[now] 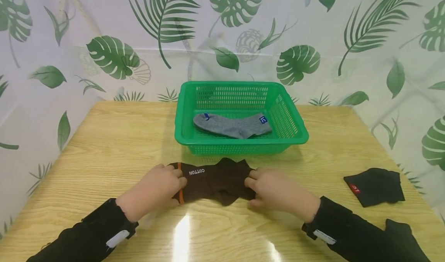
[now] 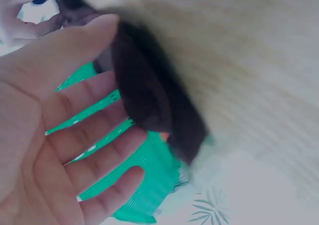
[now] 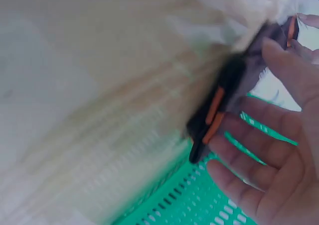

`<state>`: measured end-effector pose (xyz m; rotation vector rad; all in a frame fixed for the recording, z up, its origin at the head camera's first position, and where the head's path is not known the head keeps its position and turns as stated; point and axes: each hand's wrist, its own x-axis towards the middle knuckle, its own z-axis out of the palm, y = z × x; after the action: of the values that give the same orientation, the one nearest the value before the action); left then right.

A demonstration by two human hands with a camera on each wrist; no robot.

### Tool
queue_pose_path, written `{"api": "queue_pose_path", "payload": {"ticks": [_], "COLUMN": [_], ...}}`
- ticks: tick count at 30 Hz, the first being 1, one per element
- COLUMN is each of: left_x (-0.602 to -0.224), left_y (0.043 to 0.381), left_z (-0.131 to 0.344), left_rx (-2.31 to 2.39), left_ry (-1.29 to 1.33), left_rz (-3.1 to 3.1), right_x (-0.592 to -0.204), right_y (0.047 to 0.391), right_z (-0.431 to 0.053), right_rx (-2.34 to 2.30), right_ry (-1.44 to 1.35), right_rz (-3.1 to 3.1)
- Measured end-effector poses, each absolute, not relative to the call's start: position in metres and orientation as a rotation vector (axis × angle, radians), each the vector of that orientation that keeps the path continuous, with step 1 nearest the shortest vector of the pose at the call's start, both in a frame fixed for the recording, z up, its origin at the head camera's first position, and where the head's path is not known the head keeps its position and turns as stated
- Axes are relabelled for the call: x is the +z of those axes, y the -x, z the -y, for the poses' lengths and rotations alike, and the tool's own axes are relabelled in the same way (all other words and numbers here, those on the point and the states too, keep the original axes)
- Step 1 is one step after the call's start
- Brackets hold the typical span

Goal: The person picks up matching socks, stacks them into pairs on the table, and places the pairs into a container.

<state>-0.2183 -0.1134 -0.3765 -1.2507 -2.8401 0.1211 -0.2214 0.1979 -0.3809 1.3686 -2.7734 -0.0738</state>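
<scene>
A dark brown sock (image 1: 215,183) with orange stripes and the white word COTTON is stretched sideways between both hands, low over the table in front of the basket. My left hand (image 1: 158,190) pinches its striped end at the left. At the right, my right hand (image 1: 278,190) pinches the opposite end. In the left wrist view, the thumb lies over the brown fabric (image 2: 144,85) with the fingers behind it. Folded layers and orange bands of the sock (image 3: 219,100) show between thumb and fingers in the right wrist view.
Behind the hands stands a green plastic basket (image 1: 240,141) with a grey sock (image 1: 231,126) lying in it. A black sock (image 1: 377,186) with a red LC label lies on the wooden table (image 1: 128,138) at the right. Another dark cloth piece (image 1: 399,229) shows beside the right sleeve.
</scene>
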Motion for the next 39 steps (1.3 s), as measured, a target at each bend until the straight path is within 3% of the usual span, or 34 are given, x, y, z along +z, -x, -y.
{"api": "queue_pose_path", "payload": {"ticks": [11, 15, 20, 25, 30, 39], "left_x": [-0.391, -0.387, -0.363, -0.336, -0.351, -0.403], "left_y": [0.216, 0.220, 0.231, 0.237, 0.244, 0.256], "left_z": [0.113, 0.114, 0.117, 0.127, 0.132, 0.129], "left_rx": [0.078, 0.001, -0.276, -1.158, -1.811, -1.155], "left_ry": [1.241, 1.200, 1.006, 0.694, 0.380, 0.395], "left_rz": [2.816, 2.807, 2.749, 2.766, 2.823, 3.166], "right_x": [-0.392, -0.392, -0.373, -0.347, -0.354, -0.402], "right_y": [0.216, 0.222, 0.235, 0.243, 0.249, 0.263], "right_z": [-0.182, -0.184, -0.195, -0.204, -0.203, -0.195], "right_rx": [-0.374, -0.268, 0.201, 0.970, 1.652, 1.294], "right_ry": [-1.338, -1.310, -1.119, -0.786, -0.441, -0.417], "right_rz": [2.675, 2.741, 2.705, 2.691, 2.834, 3.150]}}
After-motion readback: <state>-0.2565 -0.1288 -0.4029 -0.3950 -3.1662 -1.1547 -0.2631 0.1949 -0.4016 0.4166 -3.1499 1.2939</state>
